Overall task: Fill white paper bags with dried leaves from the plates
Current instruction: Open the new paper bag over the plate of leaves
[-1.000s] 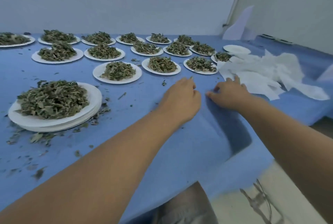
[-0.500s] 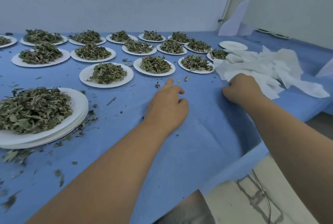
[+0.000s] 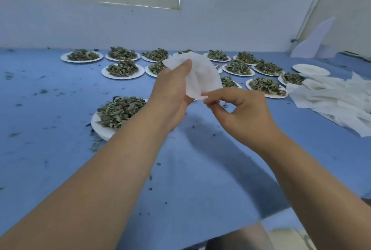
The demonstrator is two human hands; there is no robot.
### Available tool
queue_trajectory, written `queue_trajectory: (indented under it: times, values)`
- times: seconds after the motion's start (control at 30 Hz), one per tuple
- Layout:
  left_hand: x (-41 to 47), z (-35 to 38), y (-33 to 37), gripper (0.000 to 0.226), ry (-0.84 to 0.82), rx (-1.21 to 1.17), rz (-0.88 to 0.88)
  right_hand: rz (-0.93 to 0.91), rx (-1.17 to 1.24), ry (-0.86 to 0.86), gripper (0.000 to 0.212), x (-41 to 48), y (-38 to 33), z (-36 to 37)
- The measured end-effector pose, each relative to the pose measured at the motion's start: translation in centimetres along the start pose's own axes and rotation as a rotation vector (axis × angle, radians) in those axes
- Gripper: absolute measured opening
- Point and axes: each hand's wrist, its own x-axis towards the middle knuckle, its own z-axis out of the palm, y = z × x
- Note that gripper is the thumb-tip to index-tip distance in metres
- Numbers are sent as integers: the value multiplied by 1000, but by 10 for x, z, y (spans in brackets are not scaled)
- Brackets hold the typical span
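Observation:
A white paper bag (image 3: 201,75) is held up above the blue table between both hands. My left hand (image 3: 172,93) grips its upper left part, thumb over the top edge. My right hand (image 3: 239,109) pinches the bag's lower corner between thumb and fingers. The nearest plate (image 3: 100,127), a white stack heaped with dried green leaves (image 3: 122,110), lies just left of my left forearm. A pile of more white paper bags (image 3: 333,99) lies at the right.
Several white plates of dried leaves (image 3: 122,68) stand in rows across the back of the blue cloth (image 3: 200,169). One bare plate (image 3: 310,69) sits at the far right. Leaf crumbs are scattered at the left. The table edge runs at the lower right.
My right hand took a bag from the pile at the right and lifted it to the middle. My left hand rose off the cloth and took hold of the bag too.

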Motion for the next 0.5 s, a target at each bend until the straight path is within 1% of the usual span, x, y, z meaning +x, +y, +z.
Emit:
queue_trajectory:
  times: [0.07,0.1,0.13,0.2,0.23,0.27,0.3,0.33,0.37,0.43,0.5]
  values:
    - [-7,-24,22,24,80,100,114,-48,39,-56,20,6,-19,20]
    - [-11,-38,33,21,137,207,208,-71,63,-87,21,8,-28,31]
    - [-13,-54,45,19,200,354,333,-84,92,-115,21,10,-36,42]
    - [-21,-89,74,35,321,707,624,-85,161,-173,23,13,-54,67]
    - [-25,-107,88,40,336,875,734,-79,189,-202,23,17,-62,79]
    - [-29,-125,101,39,337,1029,807,-75,205,-224,23,21,-72,90]
    - [-31,-142,111,32,343,1173,845,-77,215,-235,23,27,-81,101]
    - [-32,-159,118,24,362,1272,846,-85,223,-234,24,32,-90,111]
    - [-33,-174,122,20,386,1322,835,-99,230,-220,25,38,-98,120]
    - [-37,-197,119,20,453,1403,800,-134,230,-194,27,51,-114,137]
    - [-40,-216,107,19,507,1481,741,-172,186,-211,28,61,-125,155]
